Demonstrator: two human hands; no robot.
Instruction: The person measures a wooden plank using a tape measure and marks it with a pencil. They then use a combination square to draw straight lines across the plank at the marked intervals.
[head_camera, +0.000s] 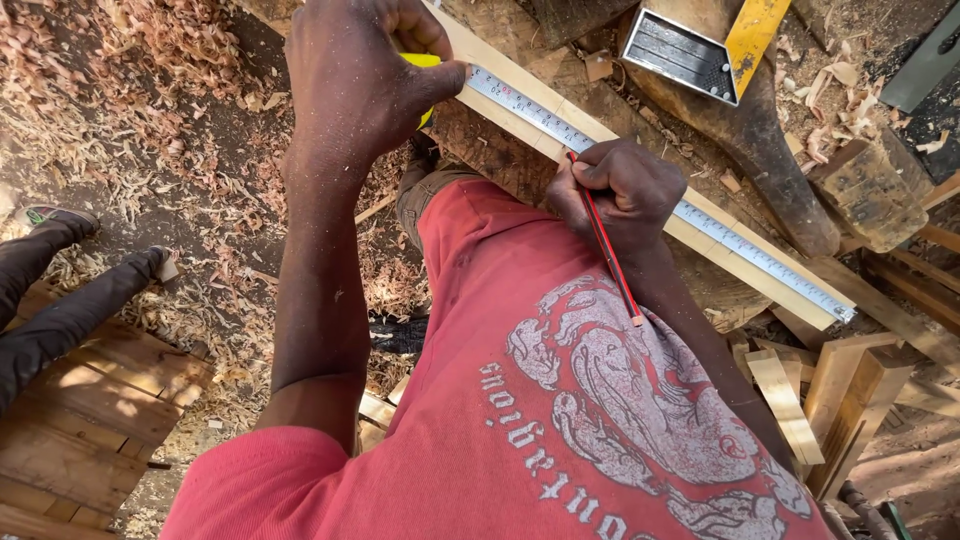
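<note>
- A red T-shirt (470, 400) with a pale grey print fills the bottom of the view, closest of all; it is the person's own chest and shoulder seen from above.
- The right hand (625, 190) is clenched around a red pencil (607, 240), whose tip meets the wood beside the tape near the hand's upper edge.
- The left hand (355, 75) is closed over a yellow tape measure case (420, 62), of which only a small part shows at the fingers.
- The metal tape blade (740, 245) runs from that case diagonally down to the right, lying flat along a pale wooden strip (790, 295) and ending near the strip's far end.
- The strip rests on a rough, dark workbench (500, 160).
- A metal square with a yellow arm (700, 50) lies on the bench, well apart from the hands.
- Wood shavings (150, 90) cover the ground at left.
- Another person's dark-trousered legs (60, 300) stretch in from the left edge.
- Short timber offcuts (830, 390) stand at lower right.
</note>
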